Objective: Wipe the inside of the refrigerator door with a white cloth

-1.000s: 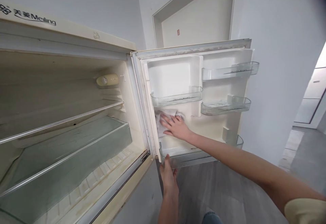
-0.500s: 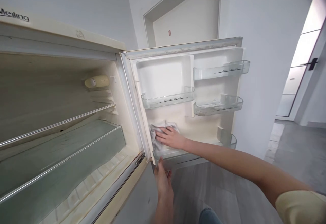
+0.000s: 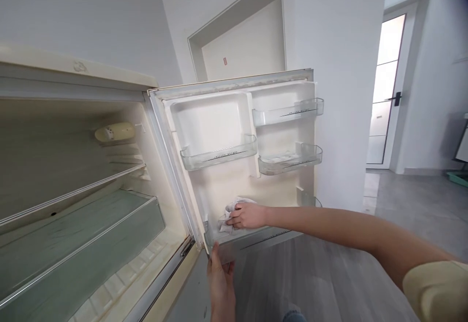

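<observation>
We see a cream, yellowed fridge door (image 3: 234, 185) with clear bins (image 3: 219, 152) bearing thin dark lettering; against it, a white cloth (image 3: 228, 214). Left of the door, pale green glass shelves (image 3: 73, 234). Below it, grey wood-grain floor (image 3: 310, 283).

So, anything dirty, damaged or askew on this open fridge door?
Nothing broken or askew. The door liner looks yellowed and stained around the middle bins, where the right hand presses a white cloth. The left hand steadies the bottom door shelf.
</observation>
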A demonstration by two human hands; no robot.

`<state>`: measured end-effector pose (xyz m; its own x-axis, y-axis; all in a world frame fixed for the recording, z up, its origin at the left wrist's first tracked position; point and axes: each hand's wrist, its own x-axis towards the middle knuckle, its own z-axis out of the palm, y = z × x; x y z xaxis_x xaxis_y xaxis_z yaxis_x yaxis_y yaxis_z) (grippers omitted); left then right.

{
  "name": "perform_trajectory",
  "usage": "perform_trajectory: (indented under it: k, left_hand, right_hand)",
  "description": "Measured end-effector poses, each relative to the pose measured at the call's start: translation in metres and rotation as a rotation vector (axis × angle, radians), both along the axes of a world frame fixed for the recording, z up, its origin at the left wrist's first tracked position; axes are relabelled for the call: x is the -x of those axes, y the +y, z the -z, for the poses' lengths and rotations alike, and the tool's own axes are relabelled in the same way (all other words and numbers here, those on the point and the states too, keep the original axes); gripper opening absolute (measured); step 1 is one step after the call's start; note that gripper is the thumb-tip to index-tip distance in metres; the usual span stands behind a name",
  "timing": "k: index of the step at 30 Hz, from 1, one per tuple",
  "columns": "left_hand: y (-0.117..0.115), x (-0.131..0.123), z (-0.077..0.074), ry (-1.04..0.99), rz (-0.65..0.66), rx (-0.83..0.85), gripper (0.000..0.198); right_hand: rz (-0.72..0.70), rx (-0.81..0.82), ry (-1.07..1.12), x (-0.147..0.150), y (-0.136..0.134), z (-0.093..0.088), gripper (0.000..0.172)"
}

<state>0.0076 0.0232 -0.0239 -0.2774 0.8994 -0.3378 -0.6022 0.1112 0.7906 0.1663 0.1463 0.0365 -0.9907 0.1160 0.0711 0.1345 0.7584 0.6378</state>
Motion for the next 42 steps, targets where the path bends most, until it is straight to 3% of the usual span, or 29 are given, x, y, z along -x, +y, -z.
perform_trajectory:
  k: [8, 15, 21, 24, 27, 30, 34, 39, 42]
  left_hand:
    - [-0.001, -0.002, -0.002, -0.005, -0.021, 0.019, 0.059]
    - [0.001, -0.001, 0.001, -0.013, -0.011, 0.033, 0.059]
    - [0.001, -0.001, -0.001, -0.023, -0.02, 0.049, 0.052]
    - [0.002, -0.002, -0.002, -0.012, -0.004, 0.032, 0.053]
    - [0.003, -0.003, 0.001, -0.001, -0.011, 0.019, 0.053]
    - [0.006, -0.003, 0.007, 0.013, -0.015, 0.037, 0.058]
    - [0.01, -0.002, 0.013, 0.023, -0.003, 0.042, 0.068]
    - [0.007, -0.003, 0.01, 0.023, 0.004, 0.061, 0.07]
    - [0.004, -0.005, 0.005, 0.029, -0.005, 0.071, 0.065]
  right_hand:
    - [0.175, 0.061, -0.072, -0.088, -0.001, -0.001, 0.027]
    - [0.271, 0.081, -0.149, -0.132, 0.002, -0.007, 0.021]
    - [0.658, 0.102, -0.044, -0.17, -0.015, -0.018, 0.015]
    - [0.89, -0.007, 0.102, -0.172, -0.027, -0.038, 0.018]
    - [1.008, -0.112, 0.182, -0.17, -0.035, -0.06, 0.028]
    - [1.043, -0.188, 0.233, -0.176, -0.039, -0.067, 0.041]
    - [0.969, -0.268, 0.301, -0.192, -0.038, -0.049, 0.048]
    - [0.906, -0.178, 0.34, -0.201, -0.033, -0.026, 0.047]
    - [0.881, -0.099, 0.358, -0.197, -0.034, -0.022, 0.044]
